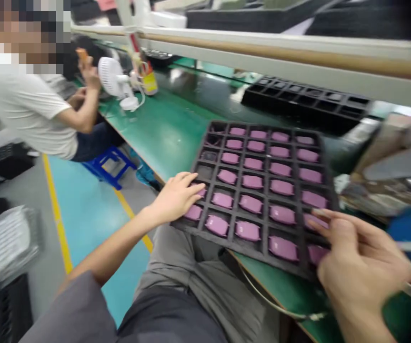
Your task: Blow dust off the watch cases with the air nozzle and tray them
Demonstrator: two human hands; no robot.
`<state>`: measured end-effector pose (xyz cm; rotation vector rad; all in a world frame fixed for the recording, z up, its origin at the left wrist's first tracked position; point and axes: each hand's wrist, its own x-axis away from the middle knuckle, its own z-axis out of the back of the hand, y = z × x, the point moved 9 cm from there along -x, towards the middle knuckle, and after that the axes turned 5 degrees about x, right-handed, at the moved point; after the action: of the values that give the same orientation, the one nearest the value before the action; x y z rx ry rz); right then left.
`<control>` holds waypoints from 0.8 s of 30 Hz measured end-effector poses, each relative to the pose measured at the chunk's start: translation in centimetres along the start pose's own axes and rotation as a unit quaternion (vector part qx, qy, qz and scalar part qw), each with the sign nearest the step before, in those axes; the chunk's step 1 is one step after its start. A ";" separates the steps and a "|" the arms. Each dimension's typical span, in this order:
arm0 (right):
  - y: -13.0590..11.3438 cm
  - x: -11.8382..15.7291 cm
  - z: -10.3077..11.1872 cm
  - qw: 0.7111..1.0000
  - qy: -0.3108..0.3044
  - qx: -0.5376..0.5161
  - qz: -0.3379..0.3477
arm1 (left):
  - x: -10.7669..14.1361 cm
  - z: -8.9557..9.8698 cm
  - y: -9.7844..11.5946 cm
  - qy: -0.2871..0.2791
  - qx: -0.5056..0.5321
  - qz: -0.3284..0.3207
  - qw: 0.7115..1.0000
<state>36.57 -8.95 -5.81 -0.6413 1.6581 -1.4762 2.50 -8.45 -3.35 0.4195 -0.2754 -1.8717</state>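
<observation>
A black compartment tray (pixel 266 194) lies in front of me, its near edge reaching past the table edge over my lap. Purple pieces (pixel 253 181) with small corner tabs, their kind unclear, sit singly in most compartments; several at the far left hold none or something dark. My left hand (pixel 176 197) grips the tray's left rim, fingers laid over the top beside purple pieces. At the right rim, my right hand (pixel 355 257) is closed on the tray, its fingertips reaching in over a purple piece. The undersides of both grips are hidden.
The green table (pixel 180 119) stretches away to the left. Behind the tray stands another black tray (pixel 305 102) under a shelf rail (pixel 262 52). A white fan (pixel 114 78) stands near a seated co-worker (pixel 30 100). A blue stool (pixel 110 164) is on the floor.
</observation>
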 end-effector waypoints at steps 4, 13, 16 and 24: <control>0.8 -0.7 -0.2 0.999 -0.008 0.017 0.027 | -3.9 0.8 -0.5 -0.013 0.046 -0.059 0.997; 0.7 -0.9 -0.8 0.998 -0.048 -0.003 0.035 | -16.0 1.0 -4.8 -0.055 -0.065 0.025 0.996; 0.4 -1.1 -1.0 0.998 -0.049 -0.008 0.035 | -16.8 1.7 -2.7 -0.025 -0.056 0.019 0.998; -0.4 -1.8 -0.9 0.997 -0.027 -0.041 0.056 | -14.8 -5.9 10.5 -0.082 0.504 0.014 0.859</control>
<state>36.75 -7.12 -5.06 -0.6183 1.6921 -1.3055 18.38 2.15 -2.42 0.9410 -1.3960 -1.5995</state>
